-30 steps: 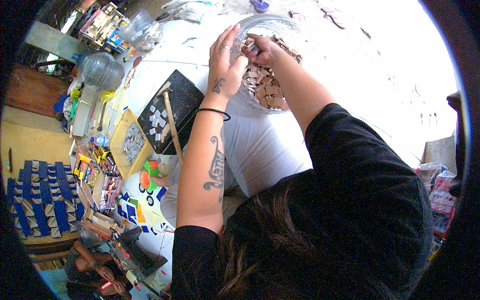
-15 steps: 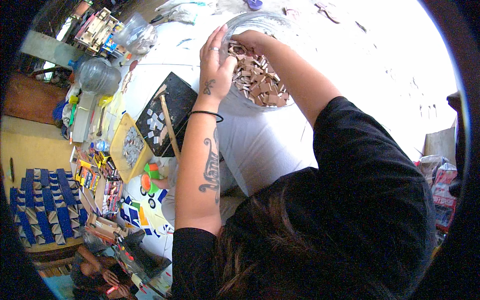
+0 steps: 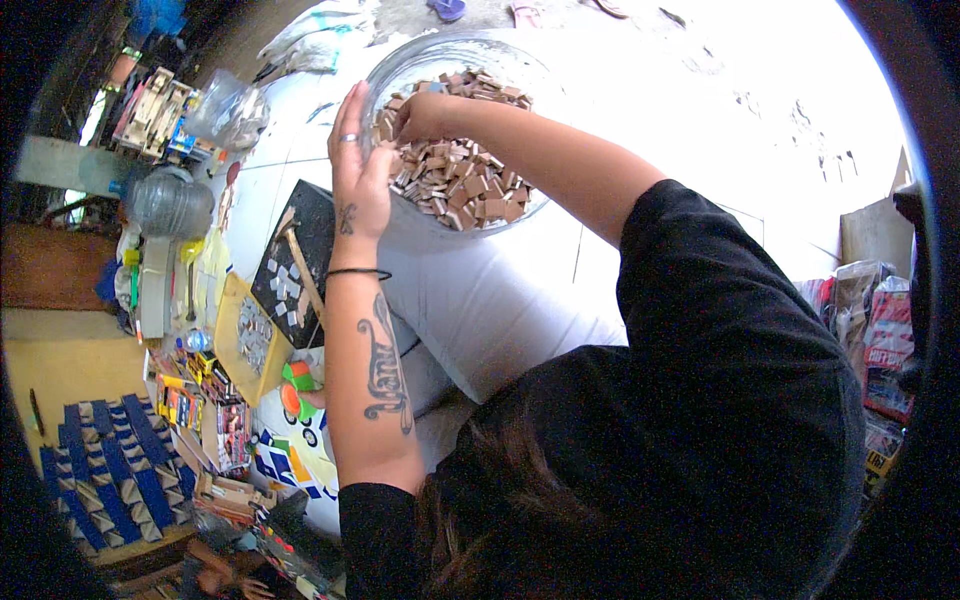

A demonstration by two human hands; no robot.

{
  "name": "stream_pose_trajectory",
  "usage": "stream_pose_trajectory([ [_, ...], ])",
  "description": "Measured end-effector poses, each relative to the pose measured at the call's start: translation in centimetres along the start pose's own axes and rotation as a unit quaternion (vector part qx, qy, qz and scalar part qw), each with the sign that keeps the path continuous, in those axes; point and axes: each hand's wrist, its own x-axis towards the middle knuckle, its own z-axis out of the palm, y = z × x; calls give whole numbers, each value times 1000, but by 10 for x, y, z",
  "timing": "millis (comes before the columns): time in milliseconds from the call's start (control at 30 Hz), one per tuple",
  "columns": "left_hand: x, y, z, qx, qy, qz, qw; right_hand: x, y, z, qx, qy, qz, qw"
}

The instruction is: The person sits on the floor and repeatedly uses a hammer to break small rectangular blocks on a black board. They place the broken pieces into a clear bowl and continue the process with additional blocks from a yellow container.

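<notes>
A round, clear plastic tub [image 3: 485,44] stands in front of me, holding a heap of small flat brown pieces [image 3: 475,190], probably wood. My left hand [image 3: 360,165] grips its left side, the long fingers along the outer wall and the thumb over the rim. Down inside the tub, my right hand [image 3: 425,117] reaches into the pieces with its fingers bent and close together. Its fingertips are partly hidden, so I cannot make out what they hold. Left of my forearm, a hammer [image 3: 303,268] lies on a black block [image 3: 318,215] among small pale squares.
A yellow tray [image 3: 268,368] of small grey pieces sits beside the block. Wooden toy vehicles [image 3: 155,112], a clear bottle-like container [image 3: 172,205] and a blue-and-beige folded rack [image 3: 115,470] line the left. Another person's hand [image 3: 250,585] shows at lower left. Slippers [image 3: 447,9] lie far off.
The view has shifted, so the tub and both hands appear further left. My right hand has moved from the tub's far edge towards the left side of the heap. My left hand stays on the tub.
</notes>
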Motion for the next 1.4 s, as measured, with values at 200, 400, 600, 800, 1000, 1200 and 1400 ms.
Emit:
stream_pose_trajectory([
  [200, 1, 6, 3, -18, -6, -18, 1000, -4, -26, 0, -302, -146, -124, 934],
  [400, 2, 6, 4, -14, -15, -10, 1000, -27, -39, 1, -327, -130, -105, 930],
  [600, 2, 9, 5, 5, -17, 3, 1000, -32, -29, -29, 19, -14, -36, 999],
  [800, 2, 9, 5, 13, -15, 7, 1000, -73, -1, -32, 736, 37, 52, 674],
  [1000, 0, 6, 2, 27, -5, 5, 1000, -94, -11, -16, 813, 62, 53, 576],
  [1200, 0, 3, 1, 10, -3, -8, 1000, -108, -20, -6, 788, 87, 54, 608],
  [1400, 0, 8, 1, 41, -12, 8, 999, -106, -12, -17, 615, 34, 111, 780],
])
